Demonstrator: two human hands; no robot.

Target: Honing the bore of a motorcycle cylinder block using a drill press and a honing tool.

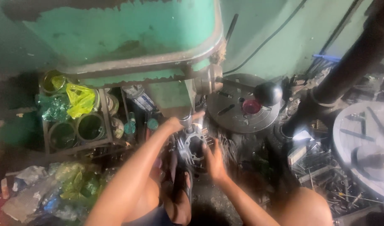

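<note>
We grip the finned metal cylinder block (192, 145) from both sides, our left hand (175, 124) closed on its upper edge and our right hand (213, 161) wrapped round its right side, holding it on the floor under the spindle of the green drilling machine (129, 37). Left of us a metal rack (75, 125) holds tins and a yellow bag (80, 100); to the right lie a round slotted plate (238, 115), a black knobbed lever (267, 93) and scattered tools (325, 175).

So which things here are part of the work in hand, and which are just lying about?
In use:
left hand at the machine's spindle
right hand on the finned metal cylinder
green machine

Lying about:
yellow bag
round slotted plate
black ball handle
scrap metal
</note>
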